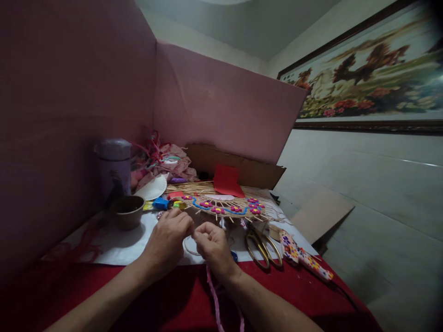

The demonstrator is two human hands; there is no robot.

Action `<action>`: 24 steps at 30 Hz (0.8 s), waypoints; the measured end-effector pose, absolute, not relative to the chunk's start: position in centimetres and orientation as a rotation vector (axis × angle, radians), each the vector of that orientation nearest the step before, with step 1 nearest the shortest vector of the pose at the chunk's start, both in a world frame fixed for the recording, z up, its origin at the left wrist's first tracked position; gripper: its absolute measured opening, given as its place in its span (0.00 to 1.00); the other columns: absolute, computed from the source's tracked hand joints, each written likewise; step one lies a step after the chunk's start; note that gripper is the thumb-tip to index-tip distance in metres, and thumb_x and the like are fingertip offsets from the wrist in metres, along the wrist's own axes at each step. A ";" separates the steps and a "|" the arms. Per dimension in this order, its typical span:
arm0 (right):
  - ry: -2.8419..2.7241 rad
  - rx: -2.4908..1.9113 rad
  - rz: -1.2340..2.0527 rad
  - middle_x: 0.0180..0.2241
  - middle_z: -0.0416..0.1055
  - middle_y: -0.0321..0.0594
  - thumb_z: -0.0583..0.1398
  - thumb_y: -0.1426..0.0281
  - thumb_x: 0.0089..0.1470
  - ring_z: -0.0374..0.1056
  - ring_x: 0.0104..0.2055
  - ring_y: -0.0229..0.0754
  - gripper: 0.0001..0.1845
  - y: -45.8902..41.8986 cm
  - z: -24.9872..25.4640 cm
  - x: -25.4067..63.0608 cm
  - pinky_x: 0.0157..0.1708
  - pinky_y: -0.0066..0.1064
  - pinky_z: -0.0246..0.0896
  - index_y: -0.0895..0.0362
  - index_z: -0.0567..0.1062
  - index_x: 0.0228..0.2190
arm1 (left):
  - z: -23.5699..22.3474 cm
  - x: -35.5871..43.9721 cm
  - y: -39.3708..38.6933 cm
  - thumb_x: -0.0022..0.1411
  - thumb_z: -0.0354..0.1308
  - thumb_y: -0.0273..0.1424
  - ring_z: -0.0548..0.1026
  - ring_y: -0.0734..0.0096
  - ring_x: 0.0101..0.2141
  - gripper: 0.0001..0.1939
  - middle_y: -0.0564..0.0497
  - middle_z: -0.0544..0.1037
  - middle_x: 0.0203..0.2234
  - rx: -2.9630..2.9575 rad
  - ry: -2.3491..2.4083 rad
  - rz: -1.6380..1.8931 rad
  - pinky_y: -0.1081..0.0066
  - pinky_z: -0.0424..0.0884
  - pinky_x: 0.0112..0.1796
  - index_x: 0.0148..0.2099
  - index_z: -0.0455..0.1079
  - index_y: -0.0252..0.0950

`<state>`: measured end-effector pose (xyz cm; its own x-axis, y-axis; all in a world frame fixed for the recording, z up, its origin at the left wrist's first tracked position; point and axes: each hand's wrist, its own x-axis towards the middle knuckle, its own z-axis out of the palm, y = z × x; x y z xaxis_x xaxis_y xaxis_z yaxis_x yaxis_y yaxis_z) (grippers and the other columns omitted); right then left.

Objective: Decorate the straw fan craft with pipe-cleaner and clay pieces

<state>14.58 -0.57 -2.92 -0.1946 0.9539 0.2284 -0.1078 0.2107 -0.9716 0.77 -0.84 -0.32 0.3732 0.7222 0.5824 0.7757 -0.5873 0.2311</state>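
Near the middle of the table, my left hand (169,236) and my right hand (212,246) are close together, thumbs and fingers pinched. A pink braided cord (215,299) hangs from beneath my right hand over the red cloth. What the left fingertips hold is hidden; a pale loop of string (190,246) shows between the hands. Just beyond them lies a curved woven piece (226,210) with pink flowers, a wavy blue line and thin sticks at its edge. Gold-handled scissors (263,246) lie right of my right hand.
Left stand a brown cup (128,212) and a purple canister (114,168). A flower-patterned glue gun (306,258) lies right, its cable trailing off. Behind are thin sticks (194,186), red paper (226,180), pink fabric (176,159) and cardboard (256,173). Pink panels (221,101) enclose the back and left.
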 end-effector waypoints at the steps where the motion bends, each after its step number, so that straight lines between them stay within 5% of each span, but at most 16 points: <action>1: -1.413 -0.895 1.197 0.12 0.57 0.27 0.58 0.68 0.46 0.48 0.15 0.28 0.09 -0.5 -3.1 14.6 0.15 0.21 0.42 0.58 0.65 0.20 | -0.3 0.8 -0.8 0.56 0.47 0.20 0.64 0.63 0.32 0.10 0.49 0.70 0.24 -2.525 -1.356 -0.962 0.64 0.57 0.34 0.26 0.63 0.36; 4: -1.400 -0.903 1.187 0.12 0.57 0.27 0.59 0.66 0.45 0.48 0.15 0.28 0.10 -0.4 -3.2 14.5 0.15 0.21 0.42 0.58 0.65 0.20 | -0.4 0.6 -0.6 0.56 0.48 0.21 0.65 0.63 0.32 0.09 0.49 0.71 0.24 -2.575 -1.374 -1.101 0.64 0.58 0.35 0.26 0.65 0.36; 9: -1.248 -0.708 1.395 0.10 0.51 0.22 0.63 0.59 0.43 0.41 0.11 0.26 0.16 -0.3 -2.5 14.2 0.12 0.21 0.37 0.57 0.64 0.23 | -0.5 0.5 0.2 0.52 0.58 0.33 0.68 0.68 0.27 0.07 0.50 0.73 0.22 -2.710 -1.725 -2.003 0.69 0.63 0.30 0.27 0.70 0.34; 12: -1.232 -0.666 1.435 0.09 0.51 0.21 0.63 0.58 0.43 0.41 0.10 0.25 0.18 -0.4 -2.2 14.1 0.11 0.20 0.36 0.57 0.64 0.24 | -0.6 0.6 0.2 0.49 0.60 0.35 0.68 0.69 0.25 0.09 0.51 0.73 0.21 -2.680 -1.785 -2.201 0.69 0.63 0.29 0.27 0.72 0.34; 24: -1.232 -0.850 1.499 0.09 0.57 0.26 0.64 0.65 0.37 0.46 0.11 0.27 0.13 -0.6 -2.3 14.3 0.12 0.22 0.38 0.59 0.66 0.18 | 0.1 0.0 -0.8 0.57 0.48 0.22 0.65 0.64 0.30 0.11 0.48 0.71 0.24 -2.456 -1.494 -1.016 0.67 0.57 0.31 0.26 0.67 0.37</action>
<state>14.34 -0.59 -2.29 -0.2759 0.9590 0.0647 -0.2493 -0.0063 -0.9684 -0.02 -0.83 0.12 0.2991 0.7569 0.5811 0.8185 -0.5166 0.2515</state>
